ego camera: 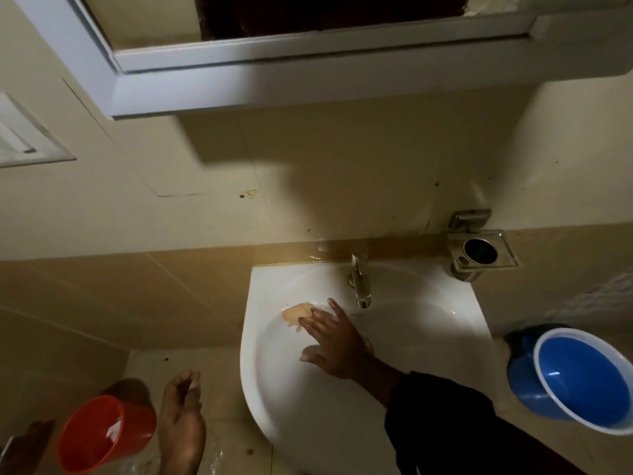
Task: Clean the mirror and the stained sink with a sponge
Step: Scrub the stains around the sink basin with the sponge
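The white sink [308,406] hangs on the tiled wall, with a chrome tap [359,281] at its back. A beige-orange smear [294,311] lies on the basin's upper left slope. My right hand [334,341] reaches across the basin in a dark sleeve, wet, fingers spread, with its fingertips at the smear's edge. My left hand [183,413] hovers left of the sink, blurred, fingers curled inward. The mirror [308,15] in its white frame is above, showing a dark reflection. I cannot pick out a sponge.
An orange bucket [102,437] stands on the floor at lower left beside my left hand. A blue bucket [582,378] sits right of the sink. A metal holder [479,253] is fixed to the wall right of the tap. A vent panel [24,138] is at far left.
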Demonstrator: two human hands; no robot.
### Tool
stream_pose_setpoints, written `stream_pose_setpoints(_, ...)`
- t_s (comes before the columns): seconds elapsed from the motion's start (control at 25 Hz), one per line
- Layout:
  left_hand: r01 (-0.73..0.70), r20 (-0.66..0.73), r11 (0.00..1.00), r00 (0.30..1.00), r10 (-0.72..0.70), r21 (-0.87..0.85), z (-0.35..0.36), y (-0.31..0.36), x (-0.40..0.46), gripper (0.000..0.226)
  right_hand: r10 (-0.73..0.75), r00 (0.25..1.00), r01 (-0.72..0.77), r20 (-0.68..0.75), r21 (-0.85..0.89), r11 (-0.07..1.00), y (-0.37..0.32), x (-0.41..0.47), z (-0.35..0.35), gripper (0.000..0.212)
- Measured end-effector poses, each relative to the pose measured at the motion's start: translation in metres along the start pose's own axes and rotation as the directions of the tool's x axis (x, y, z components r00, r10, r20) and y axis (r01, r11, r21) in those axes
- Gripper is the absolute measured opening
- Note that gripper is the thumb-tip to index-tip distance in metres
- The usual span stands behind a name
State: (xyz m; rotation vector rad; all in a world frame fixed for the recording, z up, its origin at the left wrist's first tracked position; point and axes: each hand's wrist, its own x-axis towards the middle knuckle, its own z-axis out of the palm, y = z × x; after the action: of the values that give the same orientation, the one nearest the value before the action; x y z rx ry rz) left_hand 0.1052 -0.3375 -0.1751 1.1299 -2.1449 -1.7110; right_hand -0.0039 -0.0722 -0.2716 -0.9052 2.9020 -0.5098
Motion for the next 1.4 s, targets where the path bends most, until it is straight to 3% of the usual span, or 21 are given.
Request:
stream_pose_setpoints(0.08, 0.013, -0.049, 0.998, 0.999, -0.016, -0.055, -0.006, -0.007, -0.003, 0.029, 0.086, 0.994, -0.087, -0.061, -0.023, 0.996, -0.002, -0.008, 0.0, 0.073)
stream_pose_setpoints(0.16, 0.021, -0.104, 0.994, 0.994, -0.032, -0.105, -0.012, -0.011, -0.007, 0.022, 0.264, 0.951, -0.274, -0.161, -0.039, 0.961, -0.013, -0.006, 0.002, 0.079)
stream_pose_setpoints(0.24, 0.042, -0.124, 0.99, 0.991, -0.059, -0.131, -0.018, -0.013, -0.011, 0.017, 0.517, 0.828, -0.522, -0.217, 0.037, 0.852, -0.027, 0.016, -0.006, 0.088)
stream_pose_setpoints(0.32, 0.072, -0.115, 0.991, 0.99, -0.085, -0.114, -0.022, -0.018, -0.013, 0.018, 0.646, 0.744, -0.64, -0.174, 0.097, 0.763, -0.044, 0.047, -0.016, 0.095)
stream_pose_setpoints(0.4, 0.095, -0.12, 0.99, 0.987, -0.108, -0.108, -0.021, -0.02, -0.016, 0.017, 0.553, 0.832, -0.546, -0.048, 0.101, 0.831, -0.071, 0.075, -0.011, 0.099)
stream_pose_setpoints(0.48, 0.087, -0.102, 0.988, 0.99, -0.1, -0.127, -0.014, -0.014, -0.019, 0.016, 0.314, 0.949, -0.315, 0.028, 0.069, 0.947, -0.099, 0.083, 0.006, 0.099)
stream_pose_setpoints(0.56, 0.044, -0.073, 0.995, 0.996, -0.051, -0.094, -0.004, -0.008, -0.019, 0.017, 0.137, 0.99, -0.135, 0.035, -0.042, 0.99, -0.092, 0.079, 0.01, 0.097)
stream_pose_setpoints(0.64, -0.02, -0.028, 0.999, 0.999, 0.019, -0.048, 0.001, -0.002, -0.021, 0.021, 0.074, 0.997, -0.074, -0.004, -0.124, 0.99, -0.056, 0.079, 0.0, 0.097)
stream_pose_setpoints(0.72, -0.075, 0.003, 0.997, 0.997, 0.075, 0.013, 0.001, -0.001, -0.023, 0.021, 0.17, 0.983, -0.178, -0.067, -0.142, 0.974, -0.024, 0.076, -0.015, 0.099)
stream_pose_setpoints(0.88, -0.085, 0.072, 0.995, 0.994, 0.081, 0.058, 0.006, 0.001, -0.031, 0.016, 0.439, 0.888, -0.44, -0.141, 0.022, 0.898, -0.009, 0.047, -0.013, 0.104)
stream_pose_setpoints(1.0, -0.107, 0.104, 0.992, 0.99, 0.099, 0.072, 0.014, 0.0, -0.032, 0.011, 0.359, 0.932, -0.36, -0.044, -0.033, 0.932, 0.013, 0.009, -0.022, 0.097)
stream_pose_setpoints(1.16, -0.116, 0.125, 0.987, 0.987, 0.102, 0.109, 0.019, 0.002, -0.035, 0.012, 0.081, 0.995, -0.06, 0.06, -0.292, 0.955, 0.074, -0.053, -0.058, 0.087)
stream_pose_setpoints(1.32, -0.187, 0.145, 0.979, 0.974, 0.173, 0.086, 0.011, 0.007, -0.039, 0.015, 0.244, 0.969, -0.245, -0.039, -0.252, 0.936, 0.137, -0.089, -0.088, 0.092)
stream_pose_setpoints(1.4, -0.187, 0.14, 0.979, 0.975, 0.175, 0.081, 0.011, 0.004, -0.037, 0.025, 0.223, 0.974, -0.224, -0.03, -0.231, 0.947, 0.14, -0.078, -0.092, 0.094)
